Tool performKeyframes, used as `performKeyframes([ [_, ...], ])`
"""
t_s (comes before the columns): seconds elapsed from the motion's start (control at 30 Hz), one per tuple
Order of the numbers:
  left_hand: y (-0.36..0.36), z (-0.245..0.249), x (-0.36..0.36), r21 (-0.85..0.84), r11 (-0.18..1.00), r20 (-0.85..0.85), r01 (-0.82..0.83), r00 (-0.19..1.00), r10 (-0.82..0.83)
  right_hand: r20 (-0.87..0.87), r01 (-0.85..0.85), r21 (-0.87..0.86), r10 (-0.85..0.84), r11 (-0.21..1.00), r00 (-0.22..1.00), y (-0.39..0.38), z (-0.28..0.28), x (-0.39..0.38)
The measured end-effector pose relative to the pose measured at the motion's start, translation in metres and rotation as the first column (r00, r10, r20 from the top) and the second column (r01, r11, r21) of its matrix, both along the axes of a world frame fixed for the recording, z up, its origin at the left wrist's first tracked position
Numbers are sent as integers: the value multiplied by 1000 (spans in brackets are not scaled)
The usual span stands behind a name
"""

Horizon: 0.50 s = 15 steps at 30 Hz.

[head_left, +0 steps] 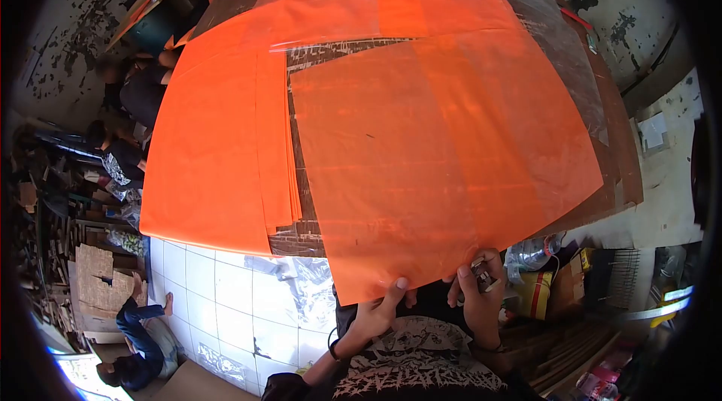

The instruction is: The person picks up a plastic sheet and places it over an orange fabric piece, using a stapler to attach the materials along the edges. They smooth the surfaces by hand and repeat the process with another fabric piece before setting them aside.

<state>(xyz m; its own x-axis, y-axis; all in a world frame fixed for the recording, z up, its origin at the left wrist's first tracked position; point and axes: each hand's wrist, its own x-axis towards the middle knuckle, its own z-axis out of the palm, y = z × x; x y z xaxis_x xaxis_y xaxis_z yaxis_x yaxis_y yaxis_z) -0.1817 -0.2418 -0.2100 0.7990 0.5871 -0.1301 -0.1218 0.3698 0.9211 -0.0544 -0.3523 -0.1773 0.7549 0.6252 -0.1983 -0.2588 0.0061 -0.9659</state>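
Head view: left hand [374, 314] pinches the near edge of the orange sheet [436, 160], thumb on top. Right hand [481, 297] grip is closed on the same edge, also clutching a small unidentifiable object. The sheet overhangs the worktop [626, 168], beside the orange stack [218, 153].

Nothing here can be read. The white print on the black shirt [421, 371] looks like jagged lettering, but no word comes clear. The red marks on the yellow bag [535, 294] are too small to make out.
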Motion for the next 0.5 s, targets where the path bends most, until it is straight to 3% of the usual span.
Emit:
performKeyframes([
  [0.13, -3, -2, 1, -12, 1000, -73, -6, 997, 5, -65, 14, 102, -8, 995, 998, -10, -20, -10],
  [0.23, -3, 0, -1, 31, 999, -131, -17, 991, 21, -243, -21, 87, 41, 996, 969, -17, -24, -16],
  [0.3, -3, -10, -6, 88, 996, -151, -17, 988, 30, -340, -107, 90, 131, 990, 931, -27, -26, -20],
  [0.4, -1, -14, -8, 28, 983, -99, -180, 978, 182, -452, -218, 266, 321, 939, 832, -27, -37, -12],
  [0.5, -2, -15, -10, -57, 978, -51, -199, 979, 196, -381, -365, 115, 380, 924, 843, -18, -18, -13],
])
